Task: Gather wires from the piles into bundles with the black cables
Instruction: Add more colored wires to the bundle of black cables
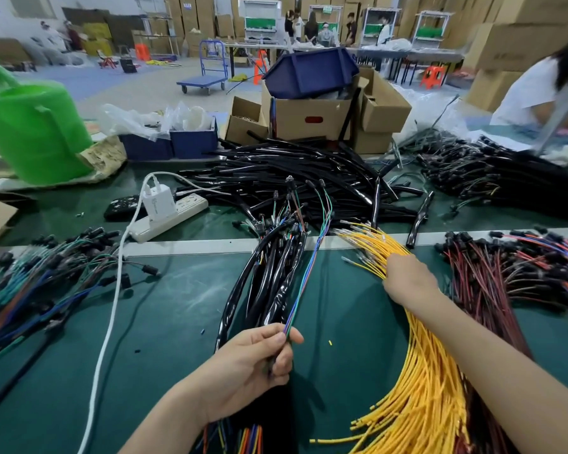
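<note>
My left hand (259,358) pinches a thin bundle of green, blue and purple wires (310,270) between thumb and fingers; the wires run up toward the table's middle. Beside them lies a bunch of glossy black cables (269,283). My right hand (407,280) rests on the pile of yellow wires (420,381), its fingers curled down into the strands near their terminal ends. A large heap of black cables (295,172) lies further back. A pile of red and dark wires (512,276) sits at the right, a blue and green wire pile (33,283) at the left.
A white power strip (174,217) with a charger and a white cord (112,309) crosses the left side of the green table (164,322). Cardboard boxes (309,116), blue bins (191,142) and a green bucket (36,126) stand behind. A person in white (532,93) works at the far right.
</note>
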